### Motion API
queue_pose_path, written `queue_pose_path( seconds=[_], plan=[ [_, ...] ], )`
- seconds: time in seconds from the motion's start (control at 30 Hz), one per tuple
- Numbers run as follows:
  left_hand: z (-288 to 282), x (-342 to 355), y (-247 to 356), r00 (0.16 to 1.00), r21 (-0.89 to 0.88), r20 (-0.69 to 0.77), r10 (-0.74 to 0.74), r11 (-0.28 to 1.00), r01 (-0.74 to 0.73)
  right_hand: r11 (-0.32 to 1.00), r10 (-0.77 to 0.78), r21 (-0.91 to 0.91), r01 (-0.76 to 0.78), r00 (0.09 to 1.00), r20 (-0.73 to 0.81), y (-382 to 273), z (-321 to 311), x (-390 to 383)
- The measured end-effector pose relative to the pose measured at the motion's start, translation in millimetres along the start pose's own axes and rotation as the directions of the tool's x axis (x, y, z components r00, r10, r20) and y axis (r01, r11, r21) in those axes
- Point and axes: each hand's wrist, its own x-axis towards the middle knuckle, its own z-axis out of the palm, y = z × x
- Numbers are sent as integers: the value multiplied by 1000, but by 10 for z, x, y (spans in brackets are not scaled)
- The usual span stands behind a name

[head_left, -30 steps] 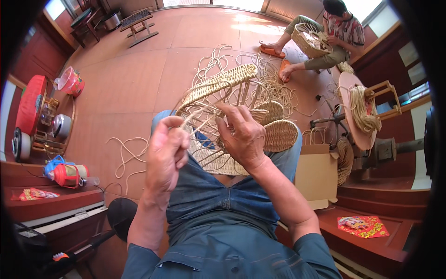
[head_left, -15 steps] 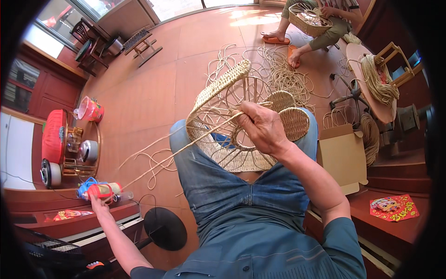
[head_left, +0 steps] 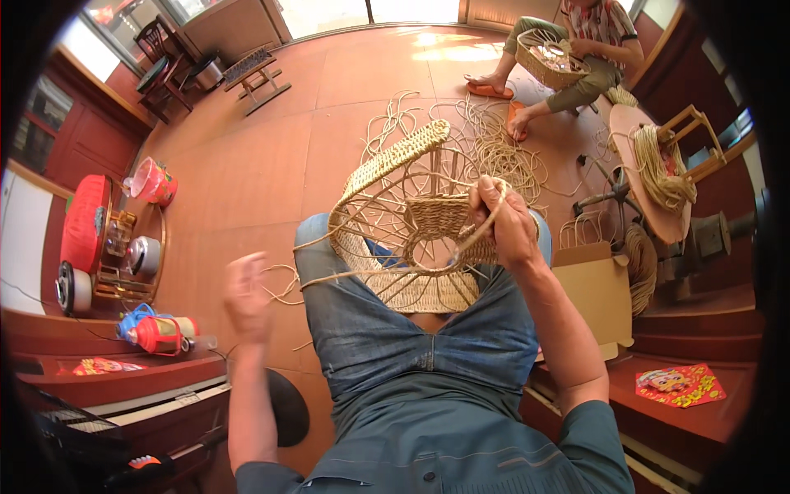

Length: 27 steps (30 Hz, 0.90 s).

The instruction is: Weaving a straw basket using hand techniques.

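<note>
On my lap over my jeans (head_left: 337,321) rests an open basket frame of bare spokes with woven straw bands (head_left: 387,165) and a small woven panel (head_left: 436,216) in the middle. My right hand (head_left: 502,218) is closed on straw cord (head_left: 485,235) at the frame's right side. A long strand runs from there leftward across my thighs. My left hand (head_left: 248,292) is raised left of my left knee, apart from the frame; motion blurs its fingers, so whether it holds anything is unclear.
Loose straw cord (head_left: 494,148) lies heaped beyond the frame. A co-worker (head_left: 597,37) sits at upper right with a basket (head_left: 551,62). A cord-laden round board (head_left: 625,132) and cardboard box (head_left: 588,288) are right; a bucket (head_left: 152,181), flask (head_left: 156,333) and red cushion (head_left: 86,222) left.
My left hand has swung out from the frame to low left, then risen. My right hand has moved rightward, and the middle of the frame now shows its woven panel flat upward.
</note>
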Motion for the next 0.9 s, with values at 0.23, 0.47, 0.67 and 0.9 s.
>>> queue_pose_path(
  seconds=[0.23,0.47,0.67,0.9],
  plan=[
    [1304,561,1557,908,426,81,411,809,-404,997,40,63,-39,999,-5,28,-42,-27],
    [1372,561,1283,814,439,63,578,716,-543,997,37,75,-37,999,0,59,-64,-39],
    [921,464,740,930,265,-98,354,910,-319,979,83,188,-79,997,-10,16,-78,-13],
    [-656,719,304,971,815,-203,-124,529,237,912,187,374,-171,982,-7,-11,-215,-9]
  ],
)
